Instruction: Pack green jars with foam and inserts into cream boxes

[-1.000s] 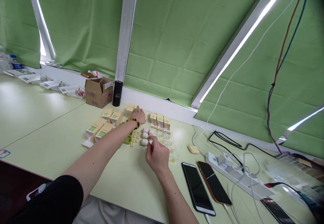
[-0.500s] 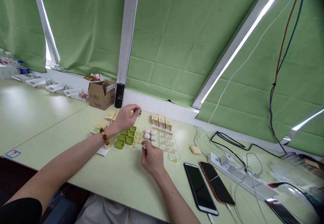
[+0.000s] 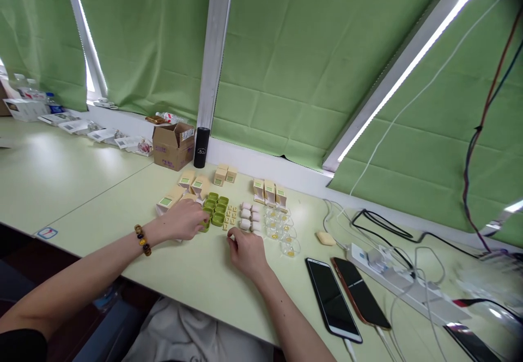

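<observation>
Head view: green cups [image 3: 218, 219], probably light and stiff, suit a rim pinch. Both curled, left hand [image 3: 187, 220] sits at their left, right hand [image 3: 247, 251] nearer right; contents I cannot tell.

the left grip [image 3: 184, 221] moves from the rear boxes [image 3: 220, 175], now uncovered, back to the green cups [image 3: 218, 218], its fingers over the nearest left ones. the right grip [image 3: 247, 253] shifts left, towards the gold bits [image 3: 226, 227], baring more white pieces [image 3: 245, 214].
</observation>
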`<action>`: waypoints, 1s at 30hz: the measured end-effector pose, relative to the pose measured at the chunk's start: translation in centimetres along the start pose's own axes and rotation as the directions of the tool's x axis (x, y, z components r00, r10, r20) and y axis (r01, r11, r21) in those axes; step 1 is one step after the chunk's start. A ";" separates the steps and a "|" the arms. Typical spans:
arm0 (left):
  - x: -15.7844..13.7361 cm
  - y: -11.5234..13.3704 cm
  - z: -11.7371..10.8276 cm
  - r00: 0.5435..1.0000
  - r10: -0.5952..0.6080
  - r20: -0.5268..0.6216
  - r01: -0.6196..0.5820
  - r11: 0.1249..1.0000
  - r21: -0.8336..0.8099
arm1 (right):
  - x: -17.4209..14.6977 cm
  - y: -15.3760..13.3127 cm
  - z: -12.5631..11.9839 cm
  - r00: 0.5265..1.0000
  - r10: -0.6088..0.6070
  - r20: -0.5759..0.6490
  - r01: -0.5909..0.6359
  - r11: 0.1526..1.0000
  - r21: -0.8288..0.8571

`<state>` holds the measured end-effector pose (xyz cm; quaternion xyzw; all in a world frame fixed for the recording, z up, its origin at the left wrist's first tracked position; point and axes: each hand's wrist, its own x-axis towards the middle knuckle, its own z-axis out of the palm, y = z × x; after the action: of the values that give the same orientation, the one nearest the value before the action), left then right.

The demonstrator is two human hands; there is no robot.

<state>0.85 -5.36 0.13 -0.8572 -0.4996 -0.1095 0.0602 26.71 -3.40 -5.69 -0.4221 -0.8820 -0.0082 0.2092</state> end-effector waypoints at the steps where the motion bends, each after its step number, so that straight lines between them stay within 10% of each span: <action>1: -0.2 -0.1 0.4 1.000 -0.005 0.000 0.005 1.000 0.006 | 0.0 -0.1 0.0 1.000 0.002 0.000 -0.002 1.000 0.000; 10: -0.7 0.5 3.4 0.996 0.041 -0.075 -0.047 0.996 -0.080 | 0.1 -0.1 -0.1 1.000 0.008 0.009 -0.008 1.000 0.007; 21: 3.1 3.1 0.7 0.895 0.303 -0.327 -0.324 0.946 -0.010 | 0.4 1.4 -0.3 0.949 0.209 -0.236 -0.160 0.965 0.209; 26: 5.3 3.9 0.1 0.881 0.283 -0.378 -0.333 0.940 -0.073 | 0.6 1.6 -0.5 0.872 0.279 -0.402 -0.104 0.909 0.404; 30: 5.7 5.1 1.1 0.903 0.063 -0.425 -0.284 0.831 -0.478 | 0.6 1.3 -0.3 0.846 0.300 -0.440 -0.031 0.853 0.521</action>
<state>8.16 -2.84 0.47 -0.8431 -0.3458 -0.4059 -0.0696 27.52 -2.19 -5.41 -0.4142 -0.7263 0.1261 0.5339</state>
